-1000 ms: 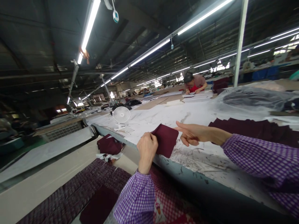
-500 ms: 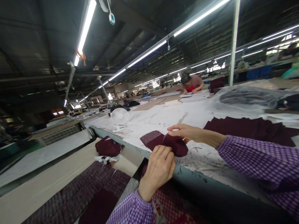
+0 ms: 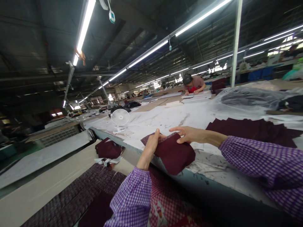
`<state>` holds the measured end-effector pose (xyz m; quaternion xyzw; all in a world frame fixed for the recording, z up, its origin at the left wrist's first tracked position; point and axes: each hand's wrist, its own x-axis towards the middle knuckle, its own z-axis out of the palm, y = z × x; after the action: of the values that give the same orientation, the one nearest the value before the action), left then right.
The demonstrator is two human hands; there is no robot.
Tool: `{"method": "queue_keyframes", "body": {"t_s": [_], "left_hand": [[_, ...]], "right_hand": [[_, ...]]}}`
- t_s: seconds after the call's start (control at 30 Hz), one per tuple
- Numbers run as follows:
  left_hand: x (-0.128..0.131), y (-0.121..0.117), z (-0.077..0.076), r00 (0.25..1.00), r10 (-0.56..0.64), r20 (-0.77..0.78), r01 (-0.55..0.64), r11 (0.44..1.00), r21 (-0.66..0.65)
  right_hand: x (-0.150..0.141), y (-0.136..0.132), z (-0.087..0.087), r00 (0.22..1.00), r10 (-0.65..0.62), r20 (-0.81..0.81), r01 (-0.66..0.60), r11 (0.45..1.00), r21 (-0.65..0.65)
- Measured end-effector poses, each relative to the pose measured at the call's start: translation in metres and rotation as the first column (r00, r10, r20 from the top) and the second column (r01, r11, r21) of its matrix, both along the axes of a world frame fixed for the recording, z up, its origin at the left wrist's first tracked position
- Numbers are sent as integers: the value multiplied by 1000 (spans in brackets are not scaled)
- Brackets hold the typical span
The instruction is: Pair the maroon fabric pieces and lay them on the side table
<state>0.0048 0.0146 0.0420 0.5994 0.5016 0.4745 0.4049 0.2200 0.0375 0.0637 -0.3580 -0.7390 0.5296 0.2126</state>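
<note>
A maroon fabric piece [image 3: 176, 154] hangs partly over the table's near edge, with a speckled grey-maroon strip showing along its upper side. My left hand [image 3: 153, 142] is closed on its left part, thumb on top and fingers mostly hidden. At the upper right edge of the cloth, my right hand [image 3: 189, 135] grips it with the thumb in front, while the index finger stretches out to the left. Farther right, a spread stack of maroon fabric pieces [image 3: 248, 130] with jagged edges lies on the table.
The white-covered table [image 3: 165, 116] carries a small white fan [image 3: 120, 117] and a clear plastic bag [image 3: 251, 97]. Lower left lie rows of speckled maroon fabric [image 3: 78, 192] and a maroon bundle [image 3: 109, 148]. A co-worker [image 3: 195, 84] leans over the table's far side.
The fabric has been turned over and bent; its plain maroon side now droops over the table edge. My left hand has shifted from above its lower edge to its left side.
</note>
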Motion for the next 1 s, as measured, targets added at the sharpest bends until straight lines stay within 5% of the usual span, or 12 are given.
{"method": "queue_keyframes", "body": {"t_s": [0.17,0.43,0.63,0.8,1.0], "left_hand": [[23,17,-11,921,40,-386,6,993,119],[53,23,-32,841,124,-526,-47,986,157],[57,14,-41,691,175,-702,109,934,340],[58,9,-39,610,184,-771,158,925,346],[58,9,-41,598,195,-778,172,917,361]], "right_hand": [[9,12,-11,957,-156,244,134,986,104],[25,27,-16,832,-192,520,30,952,304],[43,44,-22,805,-246,540,-155,791,592],[43,49,-31,787,-280,550,-313,588,746],[37,48,-35,770,-307,560,-345,537,770]]}}
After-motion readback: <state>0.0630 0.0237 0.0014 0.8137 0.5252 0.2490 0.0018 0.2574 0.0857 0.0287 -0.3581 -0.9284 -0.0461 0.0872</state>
